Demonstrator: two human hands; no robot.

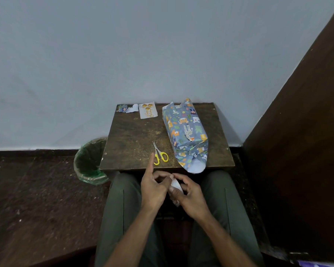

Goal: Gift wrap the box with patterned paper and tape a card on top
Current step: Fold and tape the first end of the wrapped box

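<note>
Seated at a small brown tabletop [135, 135] set against a pale wall. Box wrapped in blue animal-patterned paper [185, 130] at 3 o'clock on the tabletop, lying lengthwise, near end open and overhanging the front edge, far end flaps sticking up. Card with gold dots [148, 111] at 12 o'clock by the wall, paper scraps [128, 108] just left of it. Yellow-handled scissors [159, 156] at 6 o'clock near the front edge. Left hand [154, 187] over the lap, index finger extended toward the scissors, thumb and other fingers pinching a small white piece, seemingly tape [175, 184]. Right hand [189, 195] curled around the same piece, grip closed on it. Green waste bin [90, 162] on the floor at 9 o'clock.
</note>
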